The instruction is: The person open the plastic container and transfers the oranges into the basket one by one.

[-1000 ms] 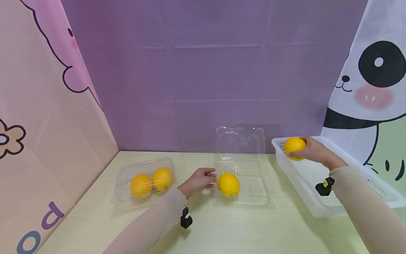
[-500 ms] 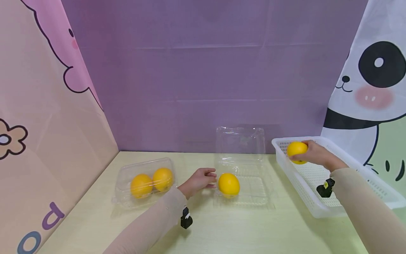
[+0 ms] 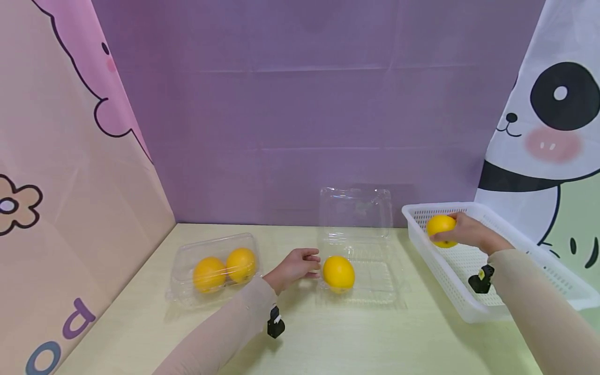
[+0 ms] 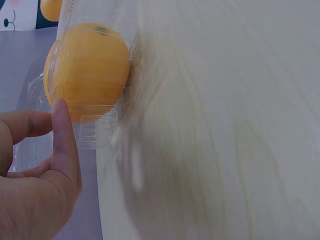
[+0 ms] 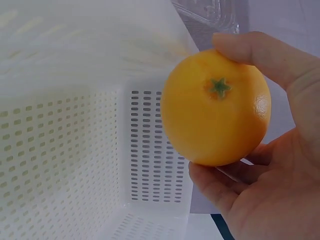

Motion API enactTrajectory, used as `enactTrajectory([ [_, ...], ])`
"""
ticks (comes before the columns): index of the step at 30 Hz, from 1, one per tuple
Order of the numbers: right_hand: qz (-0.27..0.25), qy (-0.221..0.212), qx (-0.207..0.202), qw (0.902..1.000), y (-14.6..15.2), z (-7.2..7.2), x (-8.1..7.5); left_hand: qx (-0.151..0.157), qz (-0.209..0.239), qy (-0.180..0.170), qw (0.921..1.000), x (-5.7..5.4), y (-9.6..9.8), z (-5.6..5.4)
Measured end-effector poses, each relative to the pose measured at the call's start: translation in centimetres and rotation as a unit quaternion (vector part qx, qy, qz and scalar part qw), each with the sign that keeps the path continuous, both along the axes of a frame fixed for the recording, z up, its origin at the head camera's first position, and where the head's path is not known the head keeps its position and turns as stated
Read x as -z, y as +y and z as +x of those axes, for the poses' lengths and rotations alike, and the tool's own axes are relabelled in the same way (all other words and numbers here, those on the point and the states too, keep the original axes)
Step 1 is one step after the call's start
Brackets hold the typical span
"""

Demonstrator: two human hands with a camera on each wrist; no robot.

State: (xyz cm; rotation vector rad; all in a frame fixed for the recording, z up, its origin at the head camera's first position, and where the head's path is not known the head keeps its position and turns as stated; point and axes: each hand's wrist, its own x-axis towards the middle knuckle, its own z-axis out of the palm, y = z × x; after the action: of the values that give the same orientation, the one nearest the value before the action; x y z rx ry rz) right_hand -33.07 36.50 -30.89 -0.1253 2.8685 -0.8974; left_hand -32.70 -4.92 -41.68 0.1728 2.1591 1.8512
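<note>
In the head view my right hand (image 3: 469,232) grips an orange (image 3: 441,230) inside the far left corner of the white perforated basket (image 3: 461,289). The right wrist view shows my thumb and fingers around this orange (image 5: 215,112), its green stem mark facing the camera. My left hand (image 3: 292,269) is held beside the left edge of an open clear plastic clamshell (image 3: 377,278), thumb and fingers apart in the head view, fingertips close to its rim. One orange (image 3: 338,273) sits in the left part of that clamshell, just beyond those fingertips.
To the left, a closed clear clamshell (image 3: 185,260) contains two oranges. The open clamshell's lid (image 3: 354,208) stands raised toward the purple backdrop (image 3: 281,114). A pale wooden table (image 3: 328,344) carries everything, and the basket occupies its right side.
My right hand has moved down and slightly right with the orange, deeper into the basket. My left hand and both clamshells have stayed in place.
</note>
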Motion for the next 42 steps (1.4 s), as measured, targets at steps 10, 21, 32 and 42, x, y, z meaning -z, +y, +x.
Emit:
enactTrajectory([
  [10,0.001,-0.028,0.007,0.9996,0.10,-0.10,0.11,0.004,-0.002,0.001,1.0000,0.16,-0.03,-0.15],
  [21,-0.001,-0.074,-0.024,0.9970,0.44,0.12,0.07,0.000,-0.005,0.000,1.0000,0.00,0.04,0.10],
  [32,-0.013,-0.057,-0.032,0.9977,0.09,-0.01,-0.21,-0.001,-0.005,0.000,1.0000,-0.11,0.01,0.16],
  [42,-0.010,-0.052,-0.035,0.9980,0.07,-0.17,-0.24,0.001,-0.008,0.002,1.0000,-0.13,0.08,0.14],
])
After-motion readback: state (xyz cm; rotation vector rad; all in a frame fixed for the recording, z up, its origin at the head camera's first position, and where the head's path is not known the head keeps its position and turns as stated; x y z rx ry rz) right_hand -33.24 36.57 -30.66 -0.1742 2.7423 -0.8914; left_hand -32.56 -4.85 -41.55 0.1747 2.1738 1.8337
